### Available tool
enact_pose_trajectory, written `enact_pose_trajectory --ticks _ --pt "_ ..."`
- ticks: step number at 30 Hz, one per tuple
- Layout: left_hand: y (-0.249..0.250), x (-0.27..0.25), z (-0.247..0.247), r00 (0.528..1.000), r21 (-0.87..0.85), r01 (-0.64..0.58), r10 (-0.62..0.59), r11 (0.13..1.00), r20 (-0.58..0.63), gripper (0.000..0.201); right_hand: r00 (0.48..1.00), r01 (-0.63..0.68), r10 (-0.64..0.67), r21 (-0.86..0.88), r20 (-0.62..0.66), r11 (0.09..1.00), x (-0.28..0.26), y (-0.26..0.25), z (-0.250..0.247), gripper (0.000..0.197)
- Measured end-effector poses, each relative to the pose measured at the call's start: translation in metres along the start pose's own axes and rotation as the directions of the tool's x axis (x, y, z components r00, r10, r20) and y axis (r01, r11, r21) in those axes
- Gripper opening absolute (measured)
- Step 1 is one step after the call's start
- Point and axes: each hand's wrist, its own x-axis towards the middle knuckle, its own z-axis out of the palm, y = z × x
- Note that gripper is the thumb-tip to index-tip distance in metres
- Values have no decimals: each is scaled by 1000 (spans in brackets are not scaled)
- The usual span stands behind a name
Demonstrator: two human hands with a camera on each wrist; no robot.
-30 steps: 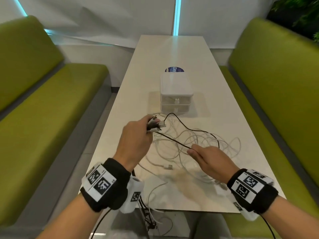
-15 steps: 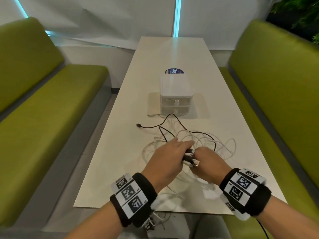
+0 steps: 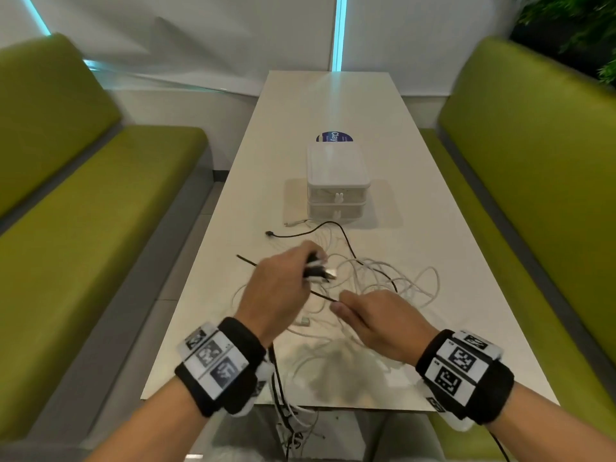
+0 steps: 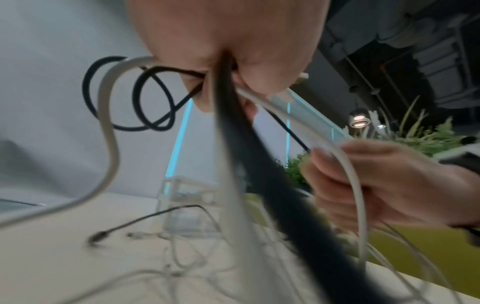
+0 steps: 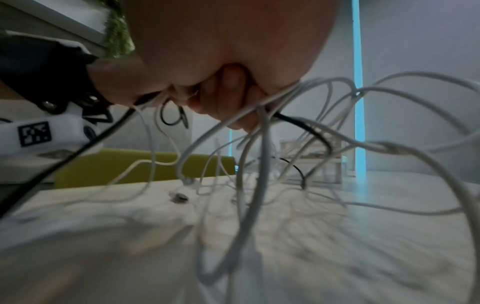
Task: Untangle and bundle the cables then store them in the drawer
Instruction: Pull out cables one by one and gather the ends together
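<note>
Now left hand [image 3: 276, 288] grips plug ends; right hand [image 3: 376, 323] pinches thin black cable [image 3: 321, 295].

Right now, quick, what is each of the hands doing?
Left hand: closed, gripping a bunch of cable ends, black and white.
Right hand: closed, pinching the black cable.

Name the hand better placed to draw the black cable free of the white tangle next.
Probably the right hand: it pinches the black cable along its length, next to the white cables. The left hand is occupied gripping a bunch of connector ends, so it serves better as the anchor.
</note>
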Motion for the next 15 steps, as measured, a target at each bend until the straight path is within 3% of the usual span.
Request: enact_pose_trajectory --ticks 3,5,10,13,15 --pt "-18 7 -21 985 40 55 -48 998 -163 38 999 -39 40 -27 14 999 -5 19 -1 47" --pt "-19 10 -25 982 111 77 -56 991 -182 37 997 -74 75 -44 32 996 -3 21 -3 46" --pt "1 8 -7 997 109 -37 30 993 69 49 996 -87 89 -85 19 993 4 15 -6 44" --pt "21 7 9 962 100 -60 31 993 273 47 988 -143 148 -104 45 984 8 11 -8 35" --pt "30 5 23 931 238 -85 -9 968 366 39 978 -187 199 -155 66 970 10 8 -9 25"
